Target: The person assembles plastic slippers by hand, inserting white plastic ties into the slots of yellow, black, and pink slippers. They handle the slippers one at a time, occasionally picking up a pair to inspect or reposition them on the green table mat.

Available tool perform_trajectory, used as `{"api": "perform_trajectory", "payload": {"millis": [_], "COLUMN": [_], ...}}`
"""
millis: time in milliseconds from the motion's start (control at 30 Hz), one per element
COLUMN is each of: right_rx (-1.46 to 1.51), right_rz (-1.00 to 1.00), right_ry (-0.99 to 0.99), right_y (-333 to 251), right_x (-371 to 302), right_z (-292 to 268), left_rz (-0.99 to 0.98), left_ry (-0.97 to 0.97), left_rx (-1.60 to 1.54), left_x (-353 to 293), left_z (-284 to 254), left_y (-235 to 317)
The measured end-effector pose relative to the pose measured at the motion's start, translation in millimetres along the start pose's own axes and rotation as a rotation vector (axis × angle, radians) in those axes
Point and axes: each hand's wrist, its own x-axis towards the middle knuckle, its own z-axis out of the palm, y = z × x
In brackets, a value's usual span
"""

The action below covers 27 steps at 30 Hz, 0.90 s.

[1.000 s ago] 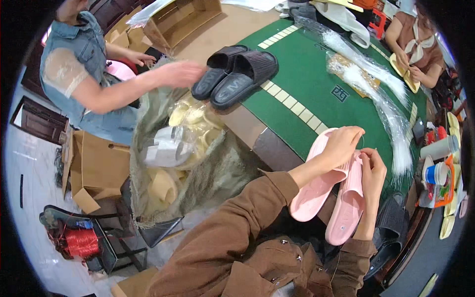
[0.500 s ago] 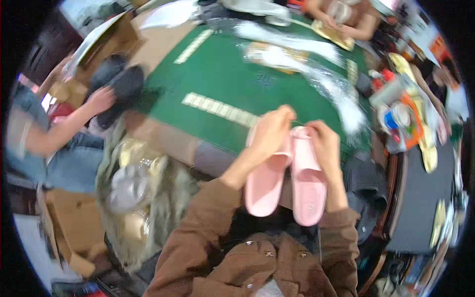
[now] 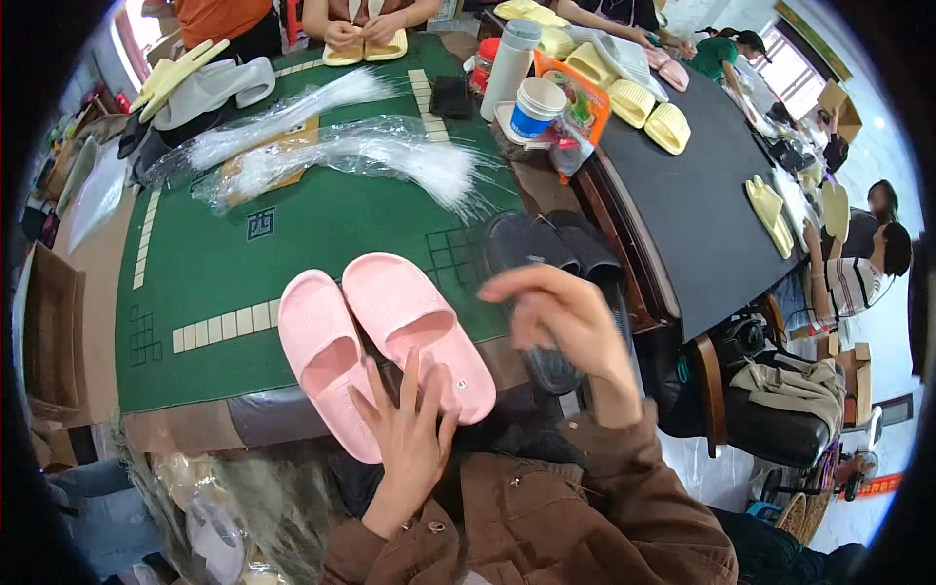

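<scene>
The pair of pink slippers [image 3: 395,300] is lying side by side at the near edge of the green table top [image 3: 200,278], just toward eight o'clock of the view's centre, toes aiming toward eleven and heels toward five, jutting past the edge. The left hand [image 3: 408,444] is spreading its fingers wide over the footbeds from five o'clock, appearing to be touching them without gripping. At three o'clock from the pair, the right hand [image 3: 575,327] is hovering part-curled before the black slippers [image 3: 531,241]; blur is leaving me unable to tell whether it is pinching anything thin. The pink pair is looking like moulded foam: probably light, springy rather than stiff, hardly fragile, perhaps a little slick where smooth. The broad straps [image 3: 314,317] are arching over the toes with fine lengthwise ribs, so they are seeming the surest hold, thumb above and fingers inside; the rounded soles are offering another. Toward twelve o'clock, glossy white strands [image 3: 429,171] are fanning out of crinkled clear wrap [image 3: 322,146], while matt yellow slippers [image 3: 632,102] are resting toward one o'clock on a smooth dark table [image 3: 663,185].
</scene>
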Motion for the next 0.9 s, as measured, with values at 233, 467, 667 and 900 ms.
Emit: {"api": "perform_trajectory", "payload": {"millis": [233,467,667,900], "right_rx": [-0.872,-1.138,-1.157,-1.044], "right_rz": [0.090,0.027,-0.035,-0.134], "right_ry": [0.576,0.576,0.614,0.575], "right_y": [64.4,106.3,124.5,105.1], "right_x": [-58.4,-19.1,2.3,-34.6], "right_z": [-95.4,-95.4,-97.6,-69.0], "left_rz": [0.040,-0.097,-0.383,-0.242], "left_ry": [0.168,0.209,0.262,0.366], "left_rx": [0.091,-0.039,0.124,0.577], "left_x": [23.1,14.2,-15.6,-12.3], "left_z": [14.2,-71.3,-135.3,-114.9], "left_y": [-58.8,-279.7,-457.5,-485.4]}}
